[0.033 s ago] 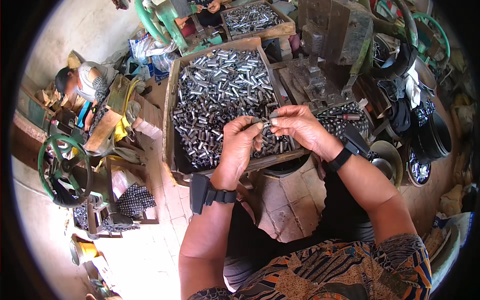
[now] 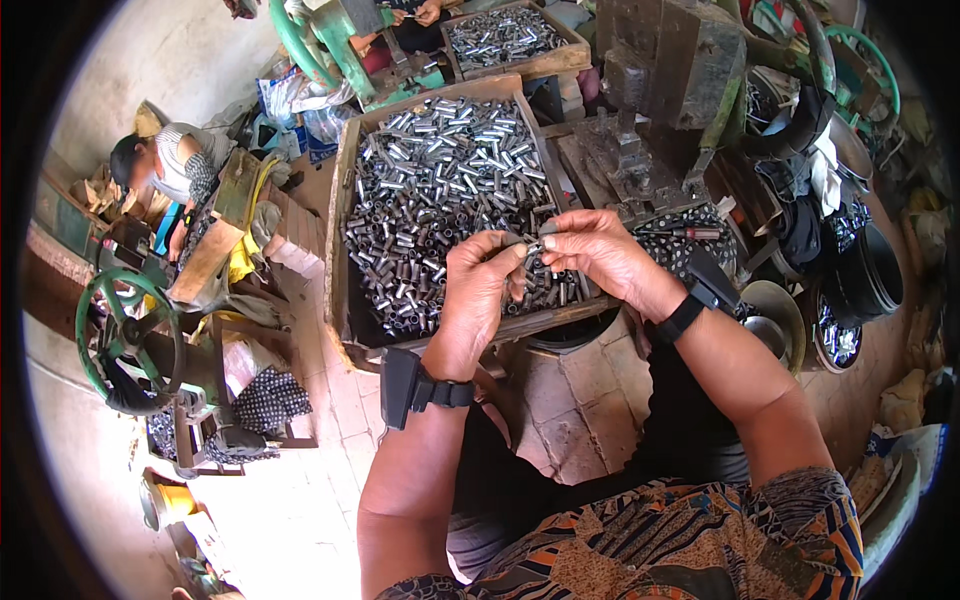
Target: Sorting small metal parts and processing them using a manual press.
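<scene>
Over the near right corner of a wooden box [image 2: 337,250], my left hand [image 2: 478,275] and my right hand [image 2: 598,255] meet with their fingertips almost touching. Between them is a small shiny metal piece [image 2: 533,246], pinched by the thumb and fingers of both hands. Its exact shape is mostly hidden by the fingers. Below and behind the hands the box holds a heap of short metal tubes [image 2: 440,170], brighter at the far side and darker at the near side.
A heavy press [image 2: 630,150] stands right of the box, a red-handled screwdriver [image 2: 690,233] beside it. Metal bowls [image 2: 770,325] and a black bucket [image 2: 868,275] are at the right. Another person [image 2: 170,165] works at the left near a green handwheel [image 2: 125,335]. A second box [image 2: 575,55] lies beyond.
</scene>
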Demonstrator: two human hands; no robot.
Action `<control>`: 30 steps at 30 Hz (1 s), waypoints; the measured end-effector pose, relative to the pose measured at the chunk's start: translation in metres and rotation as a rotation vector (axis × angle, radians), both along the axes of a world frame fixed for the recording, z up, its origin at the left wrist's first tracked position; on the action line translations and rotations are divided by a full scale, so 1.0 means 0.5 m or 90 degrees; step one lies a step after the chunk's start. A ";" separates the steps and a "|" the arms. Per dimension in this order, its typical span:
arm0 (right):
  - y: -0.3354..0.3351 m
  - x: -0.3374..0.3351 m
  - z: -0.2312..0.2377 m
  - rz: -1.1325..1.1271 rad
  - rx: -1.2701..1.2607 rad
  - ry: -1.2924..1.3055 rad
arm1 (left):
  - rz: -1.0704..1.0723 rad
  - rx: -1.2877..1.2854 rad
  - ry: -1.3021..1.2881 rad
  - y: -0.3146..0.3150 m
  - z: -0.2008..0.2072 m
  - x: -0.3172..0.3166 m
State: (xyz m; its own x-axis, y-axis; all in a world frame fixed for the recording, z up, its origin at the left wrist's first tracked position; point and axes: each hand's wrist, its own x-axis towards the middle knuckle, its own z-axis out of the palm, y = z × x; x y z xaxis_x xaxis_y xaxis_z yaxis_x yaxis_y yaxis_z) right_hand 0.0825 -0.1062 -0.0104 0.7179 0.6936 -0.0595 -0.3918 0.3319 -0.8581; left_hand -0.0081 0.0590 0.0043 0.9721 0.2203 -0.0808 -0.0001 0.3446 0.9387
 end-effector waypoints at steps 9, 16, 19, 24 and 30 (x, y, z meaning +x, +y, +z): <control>-0.011 0.005 -0.004 0.017 0.069 0.066 | 0.014 -0.078 -0.033 -0.028 -0.003 -0.002; -0.017 -0.007 0.003 -0.020 0.043 0.079 | 0.170 0.175 -0.281 -0.063 -0.049 0.026; -0.027 0.002 0.004 -0.015 0.029 0.075 | 0.164 0.169 -0.242 -0.072 -0.050 0.022; -0.050 0.014 0.007 0.004 0.007 0.055 | 0.132 -0.007 -0.077 -0.106 -0.012 0.014; -0.060 0.012 0.025 0.009 -0.055 -0.034 | 0.111 -0.024 -0.071 -0.106 -0.026 0.013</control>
